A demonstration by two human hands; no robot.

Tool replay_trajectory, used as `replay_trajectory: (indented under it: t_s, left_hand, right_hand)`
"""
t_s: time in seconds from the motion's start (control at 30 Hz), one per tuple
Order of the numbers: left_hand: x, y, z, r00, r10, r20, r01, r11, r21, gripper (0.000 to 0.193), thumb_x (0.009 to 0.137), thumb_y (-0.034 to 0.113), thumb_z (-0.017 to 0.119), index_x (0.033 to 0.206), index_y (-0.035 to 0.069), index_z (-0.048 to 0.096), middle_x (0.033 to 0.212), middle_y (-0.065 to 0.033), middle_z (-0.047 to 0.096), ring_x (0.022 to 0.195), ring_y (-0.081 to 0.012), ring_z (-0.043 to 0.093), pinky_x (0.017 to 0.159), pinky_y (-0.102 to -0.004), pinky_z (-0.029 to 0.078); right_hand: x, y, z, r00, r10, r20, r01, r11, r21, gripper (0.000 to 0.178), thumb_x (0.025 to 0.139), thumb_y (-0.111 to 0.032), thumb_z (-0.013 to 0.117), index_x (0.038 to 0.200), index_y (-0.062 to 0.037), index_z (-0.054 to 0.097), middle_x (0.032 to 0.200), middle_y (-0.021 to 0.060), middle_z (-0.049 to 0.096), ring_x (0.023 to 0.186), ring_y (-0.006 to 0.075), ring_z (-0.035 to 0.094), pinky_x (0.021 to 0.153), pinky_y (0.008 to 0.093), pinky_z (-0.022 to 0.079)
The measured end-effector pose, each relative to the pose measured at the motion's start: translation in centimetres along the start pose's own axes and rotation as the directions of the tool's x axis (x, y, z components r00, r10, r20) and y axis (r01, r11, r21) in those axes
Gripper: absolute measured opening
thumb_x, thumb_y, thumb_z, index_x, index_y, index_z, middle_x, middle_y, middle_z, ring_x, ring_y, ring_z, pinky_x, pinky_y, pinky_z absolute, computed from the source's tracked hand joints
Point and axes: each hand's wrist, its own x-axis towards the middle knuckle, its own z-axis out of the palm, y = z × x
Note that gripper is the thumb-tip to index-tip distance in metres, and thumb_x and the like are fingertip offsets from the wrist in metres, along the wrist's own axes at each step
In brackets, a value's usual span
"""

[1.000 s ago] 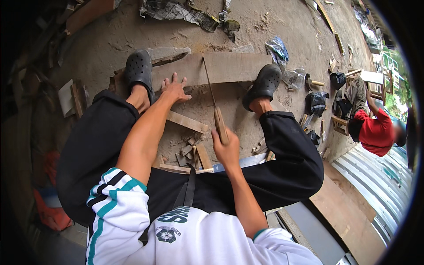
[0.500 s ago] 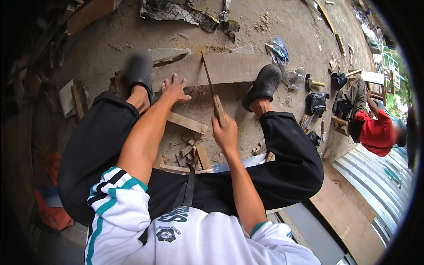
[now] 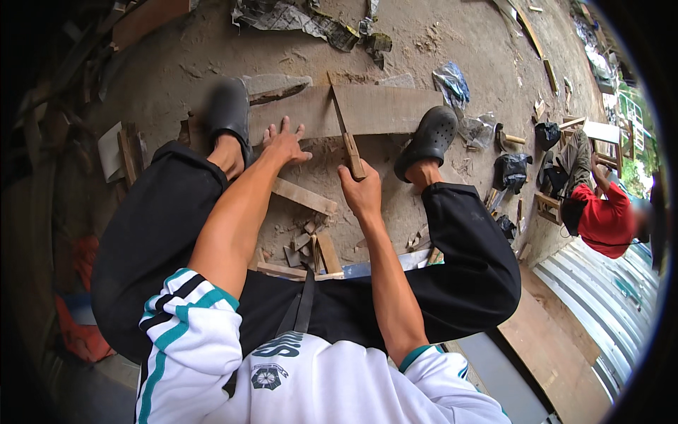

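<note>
A wide, flat wooden board (image 3: 392, 111) lies crosswise on the ground in front of me, near my two dark clogs. My left hand (image 3: 284, 147) rests at its near edge on the left part, fingers spread. In my right hand (image 3: 362, 191) is the wooden handle of a handsaw (image 3: 352, 150). Its narrow blade crosses the board near the middle, and the tip sticks out past the far edge. How deep the blade sits in the wood I cannot tell.
Stone-like slabs (image 3: 272, 86) lie along the board's far edge. A loose wood strip (image 3: 305, 196) and offcuts (image 3: 326, 252) lie between my legs. Crumpled sheeting (image 3: 300, 25) is farther off. A blue plastic bag (image 3: 452, 83) and hammer (image 3: 510, 138) lie right, beyond them a seated person in red (image 3: 606, 222).
My right hand has pushed the saw forward, so its tip reaches farther beyond the board's far edge. My left hand stays in place on the board.
</note>
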Motion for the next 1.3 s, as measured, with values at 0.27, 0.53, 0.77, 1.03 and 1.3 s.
replay_trajectory:
  t_s: [0.27, 0.53, 0.77, 1.03, 1.3]
  left_hand:
    - [-0.3, -0.2, 0.0, 1.0, -0.02, -0.001, 0.02, 1.0, 0.001, 0.096, 0.081, 0.06, 0.063, 0.158, 0.03, 0.014, 0.165, -0.0149, -0.002, 0.148, -0.0473, 0.012, 0.12, -0.0514, 0.015]
    - [-0.3, -0.7, 0.1, 0.999, -0.023, -0.026, 0.023, 1.0, 0.013, 0.096, 0.082, 0.061, 0.062, 0.158, 0.03, 0.012, 0.165, -0.0149, -0.001, 0.147, -0.0472, 0.012, 0.12, -0.0515, 0.016]
    - [-0.5, -0.1, 0.0, 0.999, -0.002, -0.039, 0.003, 1.0, 0.015, 0.094, 0.083, 0.061, 0.061, 0.158, 0.03, 0.014, 0.164, -0.0155, 0.0, 0.147, -0.0471, 0.012, 0.12, -0.0509, 0.016]
    - [-0.6, -0.1, -0.2, 1.0, -0.017, -0.016, 0.017, 1.0, -0.009, 0.095, 0.082, 0.062, 0.061, 0.158, 0.029, 0.015, 0.164, -0.0161, 0.0, 0.147, -0.0477, 0.013, 0.12, -0.0508, 0.016]
    - [-0.1, -0.7, 0.1, 0.999, -0.025, -0.024, 0.025, 0.999, -0.025, 0.096, 0.081, 0.061, 0.063, 0.158, 0.029, 0.015, 0.165, -0.0156, -0.001, 0.147, -0.0476, 0.013, 0.12, -0.051, 0.016]
  right_hand:
    - [-5.1, 0.1, -1.5, 0.999, 0.035, -0.016, -0.036, 0.999, -0.01, 0.019, 0.084, -0.018, 0.066, 0.084, 0.0009, 0.063, 0.063, 0.0195, 0.055, 0.058, 0.0271, 0.056, 0.061, 0.0391, 0.047]
    - [-7.5, -0.9, -1.9, 0.996, -0.076, -0.041, 0.077, 0.997, 0.032, 0.02, 0.082, -0.018, 0.064, 0.081, 0.0018, 0.06, 0.065, 0.021, 0.055, 0.056, 0.0278, 0.051, 0.059, 0.0398, 0.046]
    - [-0.5, 1.0, 1.3, 0.999, 0.02, -0.025, -0.021, 1.0, -0.01, 0.019, 0.081, -0.015, 0.064, 0.089, 0.0014, 0.066, 0.068, 0.0218, 0.057, 0.061, 0.0268, 0.06, 0.063, 0.0407, 0.048]
    - [-3.5, 0.9, 0.0, 1.0, 0.018, -0.015, -0.018, 1.0, 0.022, 0.02, 0.083, -0.017, 0.064, 0.083, 0.0025, 0.061, 0.067, 0.0207, 0.058, 0.059, 0.0234, 0.058, 0.061, 0.0409, 0.047]
    - [-9.4, -0.4, -1.7, 0.991, -0.099, -0.084, 0.104, 0.994, 0.047, 0.023, 0.084, -0.02, 0.066, 0.082, 0.0019, 0.061, 0.071, 0.0236, 0.061, 0.059, 0.031, 0.06, 0.06, 0.0414, 0.047]
